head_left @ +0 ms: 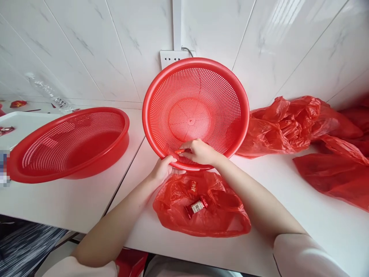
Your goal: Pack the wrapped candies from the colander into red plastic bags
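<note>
A round red mesh basket (190,111) is tilted up toward me at the table's middle, its inside showing. My left hand (165,169) grips its lower front rim, thumb over the edge and fingers beneath. Inside the rim, my right hand (197,151) pinches a small red wrapped piece (180,151). Below the basket lies an open red plastic bag (227,223). On the bag rests a red wrapped candy (197,207) with a white label; another small red packet (193,187) with gold print lies behind it.
Another red mesh basket (115,154) stands on the left. Crumpled red plastic bags (288,127) lie to the right. A white tray (23,119) and a clear plastic bottle (52,94) are at the far left. A socket strip (164,57) is on the tiled wall behind.
</note>
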`<control>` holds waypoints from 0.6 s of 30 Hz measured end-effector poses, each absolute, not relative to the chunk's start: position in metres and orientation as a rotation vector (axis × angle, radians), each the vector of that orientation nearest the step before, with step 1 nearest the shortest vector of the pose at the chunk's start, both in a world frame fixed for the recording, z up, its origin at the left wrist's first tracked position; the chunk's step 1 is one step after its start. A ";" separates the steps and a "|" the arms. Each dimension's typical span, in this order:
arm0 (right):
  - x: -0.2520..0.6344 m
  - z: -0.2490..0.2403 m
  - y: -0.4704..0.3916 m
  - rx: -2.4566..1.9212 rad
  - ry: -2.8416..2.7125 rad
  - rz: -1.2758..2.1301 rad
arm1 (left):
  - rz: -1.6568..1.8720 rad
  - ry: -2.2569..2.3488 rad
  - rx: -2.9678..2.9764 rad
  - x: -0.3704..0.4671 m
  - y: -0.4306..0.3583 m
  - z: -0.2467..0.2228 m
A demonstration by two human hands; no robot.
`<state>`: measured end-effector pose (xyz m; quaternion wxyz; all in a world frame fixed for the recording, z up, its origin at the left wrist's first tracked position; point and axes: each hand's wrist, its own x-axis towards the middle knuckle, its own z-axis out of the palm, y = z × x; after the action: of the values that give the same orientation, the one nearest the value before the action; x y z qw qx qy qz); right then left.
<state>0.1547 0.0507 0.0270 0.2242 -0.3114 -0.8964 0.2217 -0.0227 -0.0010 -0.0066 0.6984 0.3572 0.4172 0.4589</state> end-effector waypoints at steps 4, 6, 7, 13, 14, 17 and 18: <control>0.169 0.048 0.048 -0.740 -2.349 0.867 | 1.048 0.956 0.853 -0.029 0.002 -0.002; 0.178 0.063 0.043 -0.640 -2.352 1.061 | 1.065 0.965 0.883 -0.032 0.004 -0.001; 0.182 0.070 0.041 -0.588 -2.399 1.171 | 1.073 0.969 0.886 -0.034 0.005 -0.001; 0.194 0.076 0.042 -0.707 -2.516 1.132 | 1.110 1.016 0.891 -0.037 0.007 -0.001; 0.193 0.070 0.045 -0.818 -2.468 0.991 | 1.115 1.022 0.889 -0.037 0.006 -0.001; 0.184 0.049 0.054 -1.110 -2.427 0.642 | 1.110 1.030 0.873 -0.034 0.004 -0.001; 0.180 0.042 0.056 -1.186 -2.449 0.551 | 1.105 1.033 0.871 -0.034 0.004 -0.002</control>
<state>0.1797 0.0562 0.0423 0.1815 -0.4200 -0.8675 0.1952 -0.0337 0.0040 -0.0019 0.6427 0.3822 0.4534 0.4851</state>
